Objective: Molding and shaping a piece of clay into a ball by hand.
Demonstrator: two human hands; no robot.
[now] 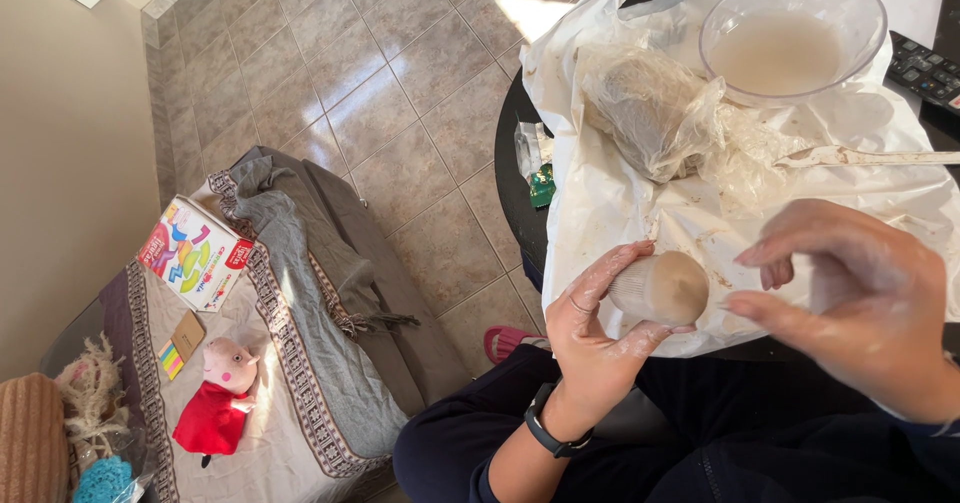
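My left hand [597, 328] grips a small beige clay cylinder [662, 288], holding it on its side over my lap, by the table's near edge. My right hand [858, 298] hovers just right of the cylinder with fingers spread and dusted with clay, touching nothing that I can see. A ring sits on a left finger and a dark band on the left wrist.
White plastic sheet [610, 193] covers a dark round table. On it lie a clear bowl of cloudy water [792, 33], a bagged lump of clay [645, 108] and a smeared flat tool [865, 157]. A remote [925, 71] lies far right. Left: a couch with a pig plush [220, 393] and box [193, 253].
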